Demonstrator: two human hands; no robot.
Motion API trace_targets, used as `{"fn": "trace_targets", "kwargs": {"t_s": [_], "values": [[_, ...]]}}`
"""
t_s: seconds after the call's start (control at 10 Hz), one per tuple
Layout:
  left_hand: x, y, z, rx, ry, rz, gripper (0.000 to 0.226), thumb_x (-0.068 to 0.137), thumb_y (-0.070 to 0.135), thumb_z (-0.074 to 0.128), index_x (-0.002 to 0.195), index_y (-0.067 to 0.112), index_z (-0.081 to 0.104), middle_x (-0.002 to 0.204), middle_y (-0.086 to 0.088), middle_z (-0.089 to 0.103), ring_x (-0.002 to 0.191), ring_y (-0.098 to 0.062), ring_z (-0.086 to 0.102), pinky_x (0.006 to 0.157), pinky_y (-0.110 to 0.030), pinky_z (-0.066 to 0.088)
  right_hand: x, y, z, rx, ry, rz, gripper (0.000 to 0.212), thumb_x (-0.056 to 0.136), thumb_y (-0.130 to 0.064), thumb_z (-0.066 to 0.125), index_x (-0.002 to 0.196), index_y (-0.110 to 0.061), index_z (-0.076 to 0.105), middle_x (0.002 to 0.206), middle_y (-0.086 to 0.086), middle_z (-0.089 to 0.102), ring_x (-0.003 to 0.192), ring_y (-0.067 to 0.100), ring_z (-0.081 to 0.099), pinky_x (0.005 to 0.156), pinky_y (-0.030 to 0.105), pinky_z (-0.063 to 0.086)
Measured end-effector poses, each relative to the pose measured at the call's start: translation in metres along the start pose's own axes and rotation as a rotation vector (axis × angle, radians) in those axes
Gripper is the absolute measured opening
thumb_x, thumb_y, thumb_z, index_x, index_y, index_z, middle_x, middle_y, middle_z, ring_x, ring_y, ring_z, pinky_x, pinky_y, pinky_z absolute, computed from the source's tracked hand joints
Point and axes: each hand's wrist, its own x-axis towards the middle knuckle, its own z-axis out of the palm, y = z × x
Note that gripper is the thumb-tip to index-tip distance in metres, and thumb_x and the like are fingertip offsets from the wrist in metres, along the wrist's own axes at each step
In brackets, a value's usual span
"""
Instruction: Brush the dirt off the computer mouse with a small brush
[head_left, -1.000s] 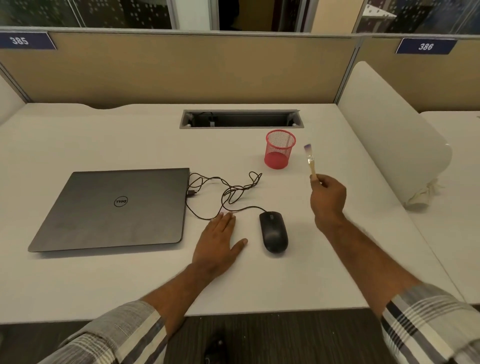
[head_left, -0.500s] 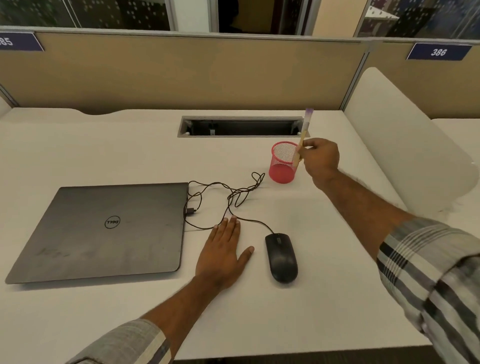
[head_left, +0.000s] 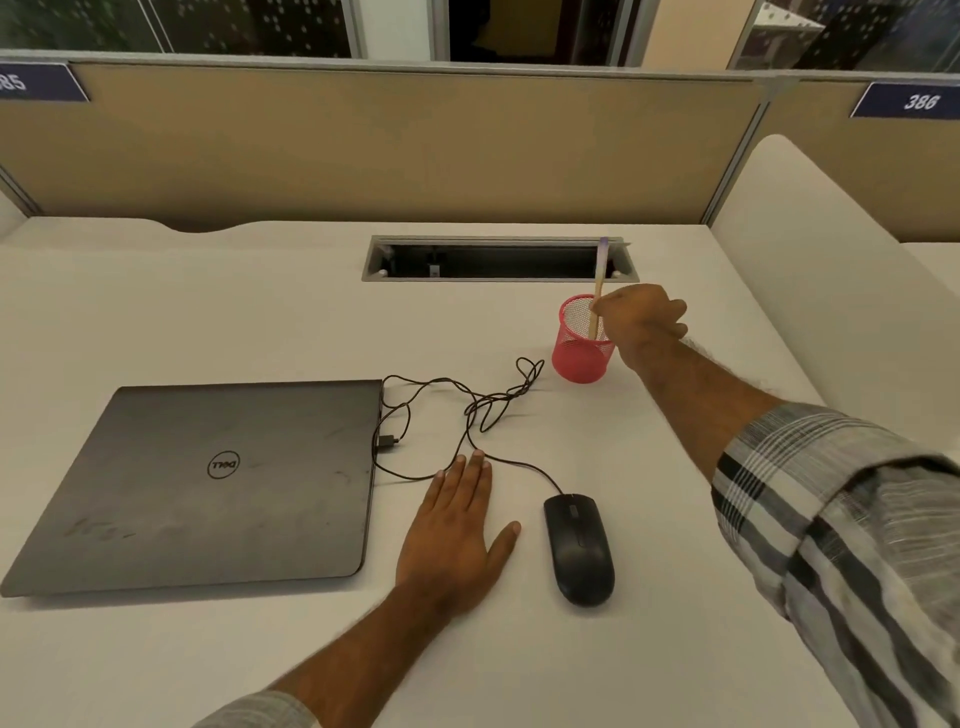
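Observation:
A black wired computer mouse (head_left: 578, 548) lies on the white desk (head_left: 208, 322), near the front. My left hand (head_left: 457, 535) rests flat on the desk just left of the mouse, fingers spread, holding nothing. My right hand (head_left: 641, 322) is stretched out at the rim of a red mesh pen cup (head_left: 579, 353) and pinches a small wooden-handled brush (head_left: 598, 283). The brush stands nearly upright, bristles up, with its lower end inside the cup.
A closed grey laptop (head_left: 208, 483) lies at the left, with the mouse's tangled cable (head_left: 467, 405) running to its side. A cable slot (head_left: 498, 258) opens in the desk behind the cup. Tan partition panels (head_left: 395, 145) close the back, and a white divider (head_left: 810, 270) the right.
My right hand carried the brush away from the mouse to the red cup and lowered its handle end into it. My left hand stayed flat beside the mouse.

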Motion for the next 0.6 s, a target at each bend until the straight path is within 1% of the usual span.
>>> {"fn": "trace_targets", "kwargs": {"t_s": [0.2,0.4,0.5,0.6], "values": [[0.000,0.001,0.000,0.012,-0.012,-0.007,0.085,0.095,0.071,0.006,0.161,0.022,-0.016,0.171,0.006,-0.021,0.156,-0.011,-0.022,0.129,-0.033,-0.010,-0.005,0.005,0.025,-0.188,-0.046,-0.015,0.066,0.077,-0.052,0.073,0.121,-0.006,0.058,0.128,0.013,0.058,0.125,0.031,0.043,0.096,0.041,0.037],[0.001,0.000,-0.002,0.019,-0.014,-0.019,0.084,0.096,0.070,0.008,0.162,0.023,-0.015,0.170,0.006,-0.021,0.156,-0.010,-0.022,0.126,-0.031,-0.013,-0.005,0.007,0.032,-0.175,-0.068,-0.038,0.070,0.076,-0.052,0.073,0.125,-0.007,0.055,0.131,0.014,0.056,0.126,0.031,0.042,0.097,0.042,0.037],[0.000,0.001,-0.002,0.009,-0.026,-0.015,0.084,0.095,0.071,0.007,0.161,0.023,-0.016,0.170,0.007,-0.022,0.155,-0.010,-0.023,0.124,-0.029,-0.016,-0.010,0.007,0.023,-0.190,-0.055,-0.079,0.068,0.078,-0.055,0.070,0.125,-0.007,0.057,0.130,0.012,0.057,0.124,0.030,0.045,0.096,0.041,0.039],[0.001,0.001,-0.003,0.015,-0.038,-0.009,0.086,0.093,0.073,0.004,0.161,0.023,-0.016,0.170,0.007,-0.021,0.156,-0.010,-0.021,0.124,-0.029,-0.015,-0.020,0.008,0.014,-0.135,0.045,-0.214,0.056,0.083,-0.054,0.066,0.121,-0.013,0.067,0.130,0.010,0.059,0.122,0.029,0.048,0.093,0.042,0.041]]}}
